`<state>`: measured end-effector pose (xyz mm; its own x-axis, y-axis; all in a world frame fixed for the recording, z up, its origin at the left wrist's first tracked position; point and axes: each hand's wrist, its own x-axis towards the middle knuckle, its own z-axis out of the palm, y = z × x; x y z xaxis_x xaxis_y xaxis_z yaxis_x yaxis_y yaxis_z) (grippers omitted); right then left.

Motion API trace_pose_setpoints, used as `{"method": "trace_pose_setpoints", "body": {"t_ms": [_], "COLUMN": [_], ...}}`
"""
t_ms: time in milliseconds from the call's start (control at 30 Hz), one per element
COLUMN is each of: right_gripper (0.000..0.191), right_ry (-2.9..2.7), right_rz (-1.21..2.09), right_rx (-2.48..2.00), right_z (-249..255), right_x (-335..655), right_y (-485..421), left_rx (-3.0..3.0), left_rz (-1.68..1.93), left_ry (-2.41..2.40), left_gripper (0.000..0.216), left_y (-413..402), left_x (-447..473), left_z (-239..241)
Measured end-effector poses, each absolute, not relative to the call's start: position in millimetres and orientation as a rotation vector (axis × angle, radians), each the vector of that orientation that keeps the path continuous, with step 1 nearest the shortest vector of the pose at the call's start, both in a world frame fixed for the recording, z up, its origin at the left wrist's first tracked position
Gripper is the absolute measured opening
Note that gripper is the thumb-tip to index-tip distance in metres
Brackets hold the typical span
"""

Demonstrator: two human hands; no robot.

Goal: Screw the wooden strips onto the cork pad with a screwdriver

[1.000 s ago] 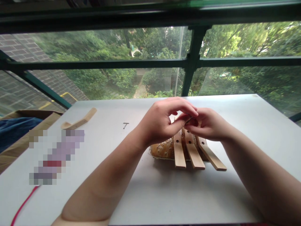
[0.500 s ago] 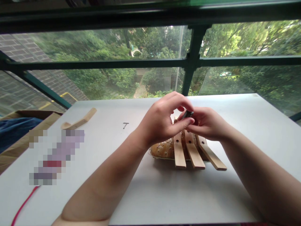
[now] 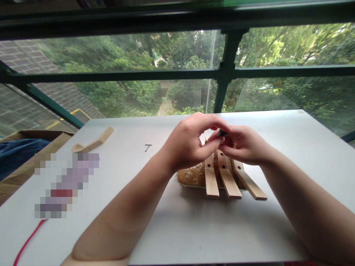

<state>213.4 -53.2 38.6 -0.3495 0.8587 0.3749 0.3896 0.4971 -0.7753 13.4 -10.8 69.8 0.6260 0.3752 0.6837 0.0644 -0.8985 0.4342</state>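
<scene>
My left hand (image 3: 188,142) is closed in a pinch, thumb and forefinger on a small dark metallic piece (image 3: 222,133). Against those fingertips, my right hand (image 3: 246,145) has its fingers curled in; what they grip is mostly hidden. Both hands are above a brown, glossy, lumpy base (image 3: 191,176) dotted with small marks. Bent wooden pieces lie on that base: a left one (image 3: 212,183), a middle one (image 3: 230,183) and a right one (image 3: 252,184). Each has dark round holes or screw heads, and their lower ends jut toward me. My hands cover their upper ends.
Two thin screws or nails (image 3: 148,147) lie on the white table (image 3: 166,236). Farther left are a loose bent wooden piece (image 3: 95,143), a pixelated purple object (image 3: 70,177) and a red cord (image 3: 29,238). A cardboard box (image 3: 59,144) holds blue cloth (image 3: 23,149). Windows stand behind.
My left hand has dipped slightly and its thumb has shifted left. The dark piece between the fingers has turned or slid a little. Wooden pieces and base stay put.
</scene>
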Motion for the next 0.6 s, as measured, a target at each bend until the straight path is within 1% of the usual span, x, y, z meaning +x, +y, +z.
{"method": "trace_pose_setpoints", "body": {"t_ms": [100, 333, 600], "right_gripper": [0.025, 0.026, 0.028], "right_ry": [-1.939, -1.966, -1.960], "right_rz": [0.734, 0.726, 0.763], "right_rx": [-1.038, -1.039, -1.035], "right_z": [38.7, 41.5, 37.6], "right_x": [213.7, 212.6, 214.2], "right_y": [-53.1, -53.9, -53.4], "left_rx": [2.485, 2.482, 2.471], "left_rz": [1.178, 1.240, 1.214], "left_ry": [0.322, 0.324, 0.330], "left_gripper": [0.026, 0.017, 0.021], "left_y": [-10.0, -9.4, -10.9], "left_x": [13.6, 15.2, 14.3], "left_z": [71.3, 72.4, 71.4]}}
